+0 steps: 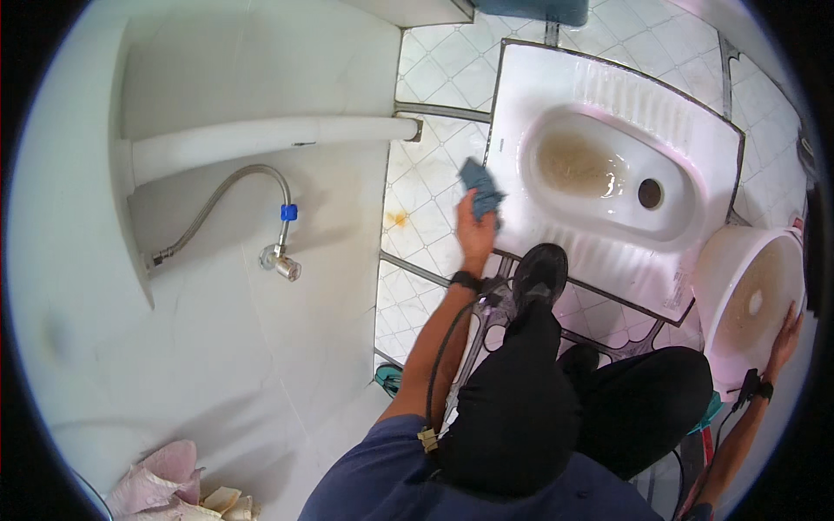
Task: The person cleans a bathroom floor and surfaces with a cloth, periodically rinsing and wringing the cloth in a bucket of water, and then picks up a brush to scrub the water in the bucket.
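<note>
A crumpled grey-blue cloth (480,187) is bunched in my left hand (475,233), closed around it, at the left edge of the white squat toilet (599,76). Part of the cloth lies over the toilet's rim and part over the tiles. At the far right my right hand (785,337) grips the rim of a white bucket (723,280). This bucket leans beside the toilet's lower right corner, and its inside looks brownish. Murky brown water stands in the toilet bowl, left of the dark drain hole (650,194).
White tiles (430,187) with dark grout surround the toilet. A wall (261,365) fills the left, carrying a white pipe (278,139), a braided hose (234,178) and a valve (282,263). My shoe (540,271) rests at the toilet's front edge. Pinkish cloths (161,478) lie lower left.
</note>
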`<state>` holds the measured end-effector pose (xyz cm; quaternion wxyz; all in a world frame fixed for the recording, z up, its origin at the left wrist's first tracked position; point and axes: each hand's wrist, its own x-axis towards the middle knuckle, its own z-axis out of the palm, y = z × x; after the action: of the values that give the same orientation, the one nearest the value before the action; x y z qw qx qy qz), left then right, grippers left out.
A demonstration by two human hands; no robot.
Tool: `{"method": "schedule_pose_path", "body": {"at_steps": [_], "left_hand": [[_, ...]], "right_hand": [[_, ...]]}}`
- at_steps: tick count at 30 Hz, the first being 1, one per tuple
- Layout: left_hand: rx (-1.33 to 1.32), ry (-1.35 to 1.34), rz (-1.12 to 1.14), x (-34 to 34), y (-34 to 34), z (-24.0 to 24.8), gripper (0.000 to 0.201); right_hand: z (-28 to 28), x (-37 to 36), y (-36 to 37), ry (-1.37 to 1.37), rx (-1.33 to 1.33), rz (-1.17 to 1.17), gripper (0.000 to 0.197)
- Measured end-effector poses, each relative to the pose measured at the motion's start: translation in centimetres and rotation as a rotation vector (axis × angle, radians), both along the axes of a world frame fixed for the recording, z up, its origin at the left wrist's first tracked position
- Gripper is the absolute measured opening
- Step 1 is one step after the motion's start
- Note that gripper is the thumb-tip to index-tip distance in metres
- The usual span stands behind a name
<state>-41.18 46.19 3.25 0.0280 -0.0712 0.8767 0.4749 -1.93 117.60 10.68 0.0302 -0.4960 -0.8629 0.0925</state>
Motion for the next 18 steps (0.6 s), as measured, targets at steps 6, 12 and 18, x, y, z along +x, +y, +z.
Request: {"method": "schedule_pose_path", "body": {"at_steps": [6,12,18], "left_hand": [[0.274,-0.138,-0.013,-1.1,5.2,4.4,0.051],[-0.032,0.046,0.039,0.1,-9.7,7.2,0.049],[-0.238,0.176,0.201,-4.1,-17.5,1.7,0.046]], "right_hand": [[-0.8,-1.2,-1.5,0.063,-0.063,0.040,0.050],[0.8,-3.0,-3.0,-0.027,-0.146,-0.074,0.054],[2.0,-0.6,-0.8,0.015,-0.004,0.027,0.051]]}}
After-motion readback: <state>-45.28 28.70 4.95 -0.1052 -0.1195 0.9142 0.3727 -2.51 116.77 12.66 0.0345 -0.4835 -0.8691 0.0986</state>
